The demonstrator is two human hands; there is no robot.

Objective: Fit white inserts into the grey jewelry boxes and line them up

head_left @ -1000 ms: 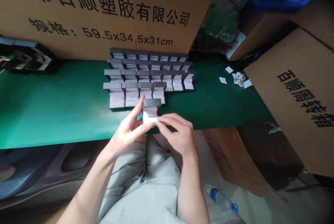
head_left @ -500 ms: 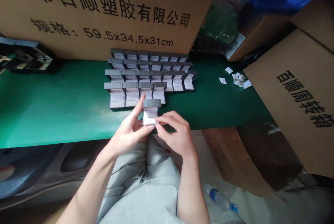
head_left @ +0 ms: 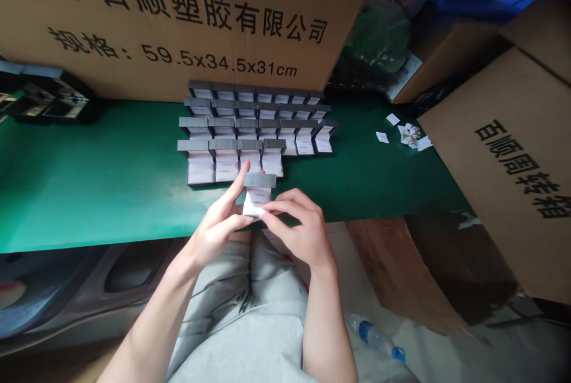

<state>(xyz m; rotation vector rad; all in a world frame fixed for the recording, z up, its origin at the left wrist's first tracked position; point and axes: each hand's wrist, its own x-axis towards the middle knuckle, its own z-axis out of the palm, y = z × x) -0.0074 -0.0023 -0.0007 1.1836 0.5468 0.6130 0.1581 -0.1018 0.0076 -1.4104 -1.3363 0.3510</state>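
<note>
My left hand [head_left: 218,222] is closed around the left side of a small grey jewellery box [head_left: 259,181], held just above the table's front edge with its lid raised. Inside the box is white lining with a faint printed line. A white insert [head_left: 253,209] lies at the near end of the box, where the thumb and fingertips of my right hand [head_left: 306,225] pinch its right corner. Just beyond stand several rows of similar boxes [head_left: 227,166], lids up and white inside; the front row is shorter than the others.
A large printed carton [head_left: 178,74] stands behind the rows on the green table [head_left: 116,192]. Small white cards [head_left: 408,134] lie loose at the right, near another carton [head_left: 513,181]. Dark open boxes [head_left: 57,94] stand far left. A plastic bottle [head_left: 377,338] lies on the floor.
The held box has tipped slightly, and the white insert at its near end shows brighter and further left. My left thumb has drawn back a little; my right fingertips have shifted slightly left.
</note>
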